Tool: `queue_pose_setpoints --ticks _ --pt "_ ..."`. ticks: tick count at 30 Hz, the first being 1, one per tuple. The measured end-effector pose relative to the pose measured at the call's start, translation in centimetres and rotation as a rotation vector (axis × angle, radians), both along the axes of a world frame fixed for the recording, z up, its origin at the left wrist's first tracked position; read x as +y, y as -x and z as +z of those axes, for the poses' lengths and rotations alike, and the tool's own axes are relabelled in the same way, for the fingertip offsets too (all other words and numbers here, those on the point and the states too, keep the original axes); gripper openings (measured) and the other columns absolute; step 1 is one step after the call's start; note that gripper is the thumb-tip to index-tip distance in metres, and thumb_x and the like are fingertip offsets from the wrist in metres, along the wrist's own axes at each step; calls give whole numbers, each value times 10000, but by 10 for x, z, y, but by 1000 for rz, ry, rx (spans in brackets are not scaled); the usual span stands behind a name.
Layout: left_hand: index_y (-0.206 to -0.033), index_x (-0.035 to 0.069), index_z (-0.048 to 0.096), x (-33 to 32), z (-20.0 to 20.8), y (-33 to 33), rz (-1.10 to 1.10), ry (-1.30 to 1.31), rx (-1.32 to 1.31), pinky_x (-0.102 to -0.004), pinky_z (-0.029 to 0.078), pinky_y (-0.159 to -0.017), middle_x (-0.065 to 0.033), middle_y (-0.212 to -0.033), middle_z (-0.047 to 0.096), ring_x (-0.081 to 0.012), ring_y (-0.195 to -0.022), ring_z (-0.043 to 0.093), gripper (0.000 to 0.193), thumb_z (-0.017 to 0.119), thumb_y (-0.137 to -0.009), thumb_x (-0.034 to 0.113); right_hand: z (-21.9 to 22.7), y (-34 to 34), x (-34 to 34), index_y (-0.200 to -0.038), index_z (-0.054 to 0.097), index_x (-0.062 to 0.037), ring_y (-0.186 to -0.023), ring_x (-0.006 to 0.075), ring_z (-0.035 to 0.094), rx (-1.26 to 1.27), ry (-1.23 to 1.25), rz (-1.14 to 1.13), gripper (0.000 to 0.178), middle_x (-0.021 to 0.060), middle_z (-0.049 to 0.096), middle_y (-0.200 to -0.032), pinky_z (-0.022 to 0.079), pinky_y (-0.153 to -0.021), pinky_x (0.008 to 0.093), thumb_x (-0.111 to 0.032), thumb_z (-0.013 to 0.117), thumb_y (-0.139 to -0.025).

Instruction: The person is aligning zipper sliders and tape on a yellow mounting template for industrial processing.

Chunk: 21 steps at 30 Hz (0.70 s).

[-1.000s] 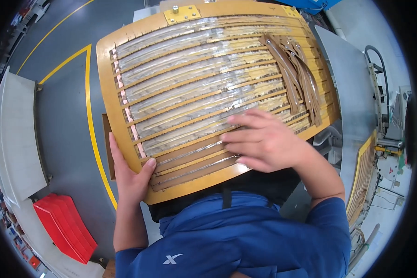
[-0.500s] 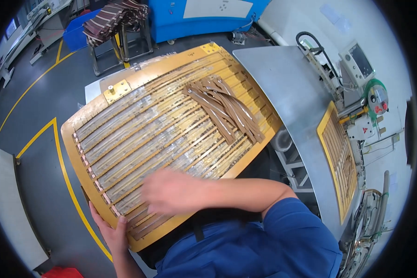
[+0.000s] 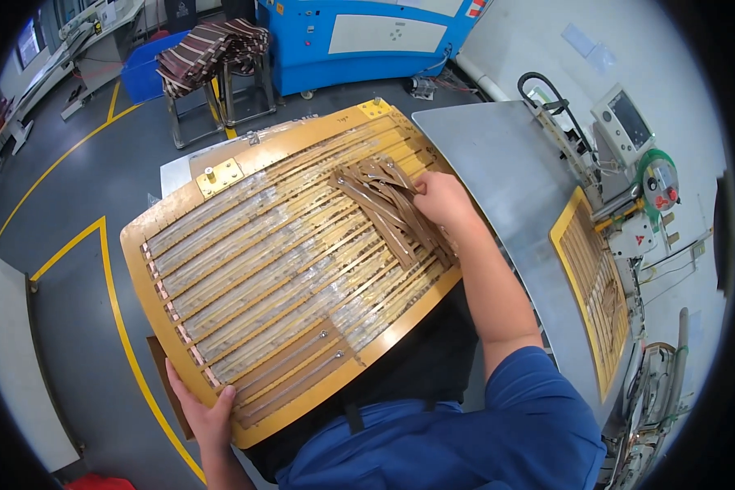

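Observation:
A yellow slotted board [image 3: 159, 314] with long parallel channels lies tilted before me. My left hand [image 3: 208, 415] grips its lower-left edge, thumb on top and fingers at the outer side. Two brown zippers [image 3: 290, 359] lie flat, side by side, in the channels closest to me, each with a small metal piece at its right end. A loose pile of similar brown zippers [image 3: 384, 214] rests on the board's right part. At the pile's upper right, my right hand [image 3: 441, 198] is closed on the end of one zipper; its fingertips are partly hidden.
A grey metal table [image 3: 486, 155] stands on the right, bearing a second slotted board [image 3: 576, 245] beside a machine with a control screen [image 3: 627, 118]. Beyond my board are a stool with striped fabric [image 3: 212, 53], a blue bin [image 3: 143, 73] and a blue machine [image 3: 318, 69].
My right hand has moved from the board's lower left to the pile at the right and taken hold of a zipper. The two flat zippers are now uncovered. My left hand keeps its grip.

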<state>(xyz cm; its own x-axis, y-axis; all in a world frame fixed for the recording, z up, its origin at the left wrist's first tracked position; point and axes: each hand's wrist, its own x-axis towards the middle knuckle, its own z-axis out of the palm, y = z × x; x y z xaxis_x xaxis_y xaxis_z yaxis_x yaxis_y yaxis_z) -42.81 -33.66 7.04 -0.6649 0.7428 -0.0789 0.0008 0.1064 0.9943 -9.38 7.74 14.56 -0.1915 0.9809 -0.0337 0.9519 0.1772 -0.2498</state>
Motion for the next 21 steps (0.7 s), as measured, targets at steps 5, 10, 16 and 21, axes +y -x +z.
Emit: queue_pose_setpoints --ticks 5,10,16,21 --pt "-1689 15 131 1 6 -2 -15 17 27 -413 351 -1220 -189 -1615 383 -301 -1445 442 1153 834 -783 132 2 -26 -10 -1014 765 -47 -989 371 731 -83 54 -17 189 174 775 -1014 579 -879 467 -160 670 -896" --pt "-1689 14 130 3 9 -3 -7 25 3 -413 359 -1215 -188 -1610 391 -296 -1432 455 1140 821 -788 117 26 -38 -24 -977 730 -42 -796 276 724 177 -35 48 123 142 771 -915 564 -729 390 -146 672 -946" --pt "-1690 8 114 1 4 -2 -13 6 20 -409 361 -1214 -185 -1613 390 -293 -1441 450 1136 800 -786 59 57 -23 -56 -1106 667 -36 -646 32 571 1221 511 332 127 -25 687 -827 452 -578 228 -62 694 -985" --pt "-1688 0 107 -2 8 -5 3 49 -8 -411 361 -1216 -190 -1616 383 -297 -1456 438 1131 787 -786 32 57 2 -75 -885 652 -33 -708 54 590 1099 131 228 125 -8 692 -861 448 -639 222 -65 754 -951"
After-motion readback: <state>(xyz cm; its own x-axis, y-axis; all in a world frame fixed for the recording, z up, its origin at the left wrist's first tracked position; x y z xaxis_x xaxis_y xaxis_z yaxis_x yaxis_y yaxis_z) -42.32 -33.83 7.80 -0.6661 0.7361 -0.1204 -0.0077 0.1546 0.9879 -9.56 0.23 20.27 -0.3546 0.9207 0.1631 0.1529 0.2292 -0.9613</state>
